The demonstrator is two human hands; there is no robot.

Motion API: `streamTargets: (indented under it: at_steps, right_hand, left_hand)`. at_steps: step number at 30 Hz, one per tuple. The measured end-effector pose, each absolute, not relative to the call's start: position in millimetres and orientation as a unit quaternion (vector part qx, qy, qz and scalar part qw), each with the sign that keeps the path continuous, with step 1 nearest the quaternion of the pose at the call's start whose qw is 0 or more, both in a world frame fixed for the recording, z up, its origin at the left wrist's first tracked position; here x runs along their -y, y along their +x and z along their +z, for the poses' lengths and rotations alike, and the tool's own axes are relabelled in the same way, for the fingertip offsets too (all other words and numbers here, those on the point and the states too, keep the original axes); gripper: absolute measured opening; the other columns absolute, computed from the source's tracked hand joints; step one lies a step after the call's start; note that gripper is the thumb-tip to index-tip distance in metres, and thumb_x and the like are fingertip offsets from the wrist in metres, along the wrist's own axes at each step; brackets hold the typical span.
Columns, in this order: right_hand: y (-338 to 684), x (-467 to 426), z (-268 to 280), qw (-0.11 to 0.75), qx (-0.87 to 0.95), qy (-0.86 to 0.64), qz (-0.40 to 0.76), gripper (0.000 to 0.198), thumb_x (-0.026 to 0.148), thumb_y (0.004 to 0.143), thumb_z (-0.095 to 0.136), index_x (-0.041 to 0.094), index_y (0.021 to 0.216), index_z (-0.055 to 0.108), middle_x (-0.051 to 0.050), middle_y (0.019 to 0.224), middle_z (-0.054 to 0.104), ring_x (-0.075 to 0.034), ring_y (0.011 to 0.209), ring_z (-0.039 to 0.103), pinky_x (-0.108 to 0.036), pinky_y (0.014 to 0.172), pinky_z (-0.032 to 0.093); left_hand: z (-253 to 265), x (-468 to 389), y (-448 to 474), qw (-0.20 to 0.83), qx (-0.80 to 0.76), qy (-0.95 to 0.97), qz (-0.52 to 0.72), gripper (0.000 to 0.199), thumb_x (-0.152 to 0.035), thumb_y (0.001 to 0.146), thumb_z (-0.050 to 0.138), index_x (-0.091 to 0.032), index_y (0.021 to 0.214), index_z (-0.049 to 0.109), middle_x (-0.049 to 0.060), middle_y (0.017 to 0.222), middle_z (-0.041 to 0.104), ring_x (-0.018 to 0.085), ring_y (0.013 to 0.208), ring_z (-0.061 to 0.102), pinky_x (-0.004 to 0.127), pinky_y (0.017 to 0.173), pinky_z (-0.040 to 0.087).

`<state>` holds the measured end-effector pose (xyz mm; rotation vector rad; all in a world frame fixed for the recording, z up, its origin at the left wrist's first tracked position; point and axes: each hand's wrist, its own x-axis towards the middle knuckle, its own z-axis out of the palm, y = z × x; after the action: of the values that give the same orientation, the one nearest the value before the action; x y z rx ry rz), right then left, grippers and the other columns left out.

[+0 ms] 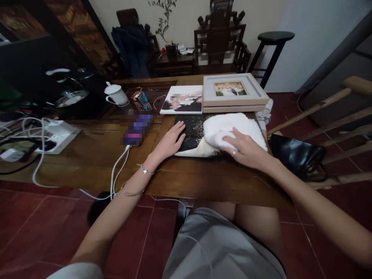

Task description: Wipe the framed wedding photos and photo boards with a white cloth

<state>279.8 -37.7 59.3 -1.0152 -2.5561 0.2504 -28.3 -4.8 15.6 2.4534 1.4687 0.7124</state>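
A dark photo panel (188, 130), with a pale fabric-like shape printed along its near edge, lies flat on the wooden table (186, 174). My left hand (171, 139) rests on the panel's left edge with its fingers stretched out. On the right side, my right hand (242, 147) grips a folded white towel (229, 126) by its near edge. The towel lies over the right part of the panel and hides it. Some of my right fingertips are sunk in the cloth.
Behind the panel lie a white-edged photo canvas (181, 101) and stacked picture frames (236, 93). To the left are a phone (138, 130) on a white cable, a lidded cup (116, 95), a small box (141, 100) and a power strip (59, 137). A black bag (296, 153) sits right.
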Motion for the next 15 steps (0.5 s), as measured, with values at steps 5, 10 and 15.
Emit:
streamTargets:
  at_steps: [5,10,15]
  right_hand:
    - [282,97,52,0.19,0.93,-0.298,0.1,0.028,0.019,0.085,0.055,0.028,0.109,0.068,-0.008,0.136,0.062,-0.034,0.132,0.053,-0.059,0.119,0.034]
    - [277,87,61,0.173,0.933,-0.295,0.113,0.027,0.023,0.09,0.052,0.027,0.109,0.069,-0.008,0.125,0.067,-0.032,0.118,0.062,-0.056,0.117,0.038]
    - [268,31,69,0.153,0.917,-0.356,0.089,0.036,0.034,0.099,0.039,0.017,0.111,0.068,-0.016,0.101,0.068,-0.036,0.105,0.062,-0.053,0.093,0.049]
  left_hand:
    - [16,5,-27,0.098,-0.502,0.825,0.238,0.051,-0.033,0.101,0.038,-0.006,0.143,0.051,0.02,0.156,0.044,0.027,0.148,0.037,0.05,0.123,0.028]
    - [16,5,-27,0.094,-0.503,0.827,0.234,0.052,-0.033,0.101,0.038,-0.006,0.143,0.052,0.019,0.156,0.044,0.026,0.148,0.037,0.049,0.123,0.029]
    - [15,4,-29,0.099,-0.499,0.826,0.243,0.051,-0.036,0.101,0.038,-0.01,0.142,0.053,0.017,0.156,0.045,0.026,0.148,0.039,0.05,0.122,0.029]
